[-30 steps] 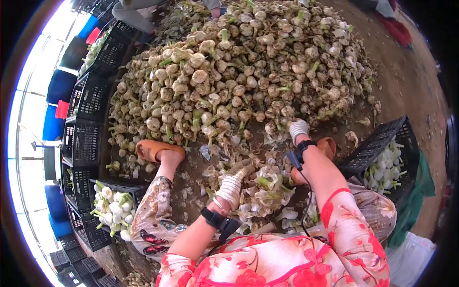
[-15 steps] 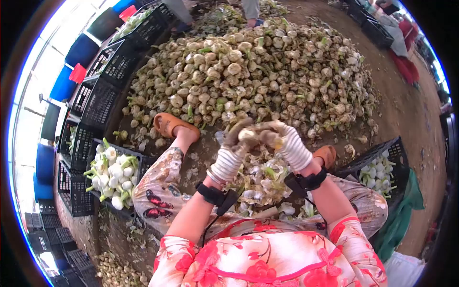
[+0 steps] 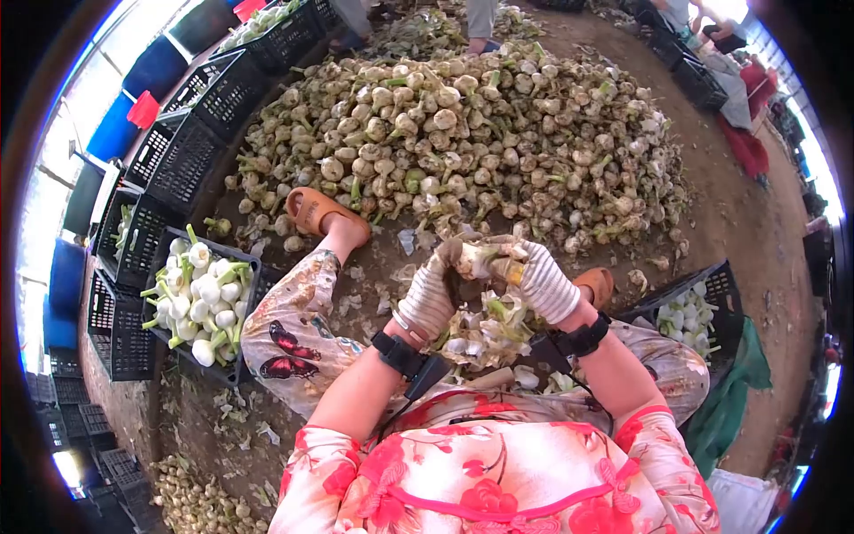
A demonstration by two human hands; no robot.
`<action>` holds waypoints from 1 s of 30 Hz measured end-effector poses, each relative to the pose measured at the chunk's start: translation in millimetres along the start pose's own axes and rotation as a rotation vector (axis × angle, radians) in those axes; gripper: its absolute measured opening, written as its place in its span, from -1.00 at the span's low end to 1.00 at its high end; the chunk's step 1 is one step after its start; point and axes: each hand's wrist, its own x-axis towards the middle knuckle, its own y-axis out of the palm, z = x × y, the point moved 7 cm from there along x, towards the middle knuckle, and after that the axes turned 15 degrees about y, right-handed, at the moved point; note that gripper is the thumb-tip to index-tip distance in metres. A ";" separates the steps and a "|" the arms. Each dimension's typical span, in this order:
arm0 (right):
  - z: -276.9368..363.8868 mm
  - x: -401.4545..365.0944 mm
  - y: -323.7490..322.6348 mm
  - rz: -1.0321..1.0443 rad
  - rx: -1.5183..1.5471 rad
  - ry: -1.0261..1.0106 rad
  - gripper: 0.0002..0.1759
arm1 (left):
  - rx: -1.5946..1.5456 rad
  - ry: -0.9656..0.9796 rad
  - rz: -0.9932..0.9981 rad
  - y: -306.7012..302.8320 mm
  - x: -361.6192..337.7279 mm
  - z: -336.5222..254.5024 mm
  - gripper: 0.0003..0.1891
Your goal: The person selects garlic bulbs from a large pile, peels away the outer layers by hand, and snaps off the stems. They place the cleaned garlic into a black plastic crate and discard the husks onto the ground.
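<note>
In the head view, both my hands wear striped, soiled work gloves and meet over my lap. My left hand (image 3: 432,287) has its fingers closed around a garlic bulb (image 3: 474,259). From the other side my right hand (image 3: 541,280) closes on the stem end of the same bulb. A small yellow patch shows at the right fingers; what it is I cannot make out. Loose garlic skins and trimmings (image 3: 485,334) lie below the hands between my legs. Just beyond the hands rises a large heap of unpeeled garlic (image 3: 498,142).
At the left stands a crate (image 3: 233,369) of white peeled garlic, beside a row of black crates (image 3: 182,160). Another crate (image 3: 725,289) with white garlic is at the right, near green cloth (image 3: 734,392). A person's legs (image 3: 480,20) show behind the heap.
The garlic bulb has turned between my hands, its pale round face giving way to its side and stem. The view has shifted slightly; both hands stay close together.
</note>
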 end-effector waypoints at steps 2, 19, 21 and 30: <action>-5.0 -3.0 -0.2 0.029 0.174 0.104 -0.77 | -0.051 0.026 -0.077 -3.1 4.4 3.6 -0.53; 33.5 -19.5 1.9 -0.218 -0.391 -0.498 -0.67 | 0.052 -0.010 0.171 24.7 -7.8 -19.9 -0.51; 14.3 -12.1 -1.0 -0.109 0.014 -0.227 -0.68 | -0.073 -0.005 0.322 26.0 -4.5 -14.4 -0.50; 3.5 -9.8 10.3 -0.309 0.124 -0.224 -0.72 | 0.608 0.629 0.155 23.5 12.7 -45.8 -0.34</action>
